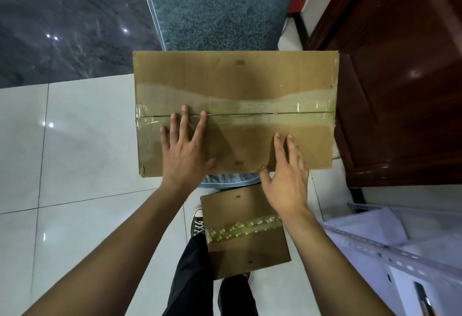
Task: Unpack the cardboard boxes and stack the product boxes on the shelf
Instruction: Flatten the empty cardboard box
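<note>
A large cardboard box [250,78] lies on a blue-green rug, its top flaps closed and sealed with clear tape along the middle seam. My left hand [183,152] rests flat on the box's left half, fingers spread, fingertips touching the taped seam. My right hand [287,178] lies over the box's near edge with straight fingers on the top and the thumb at the edge. A smaller cardboard box [240,248], taped shut, sits on the floor close to my feet, partly under my right forearm.
A metal shelf [390,248] with a perforated grey rail and white surfaces stands at the lower right. A dark red wooden cabinet [400,90] fills the right side. The blue-green rug [217,8] stretches ahead. White tiles [82,153] cover the floor on the left.
</note>
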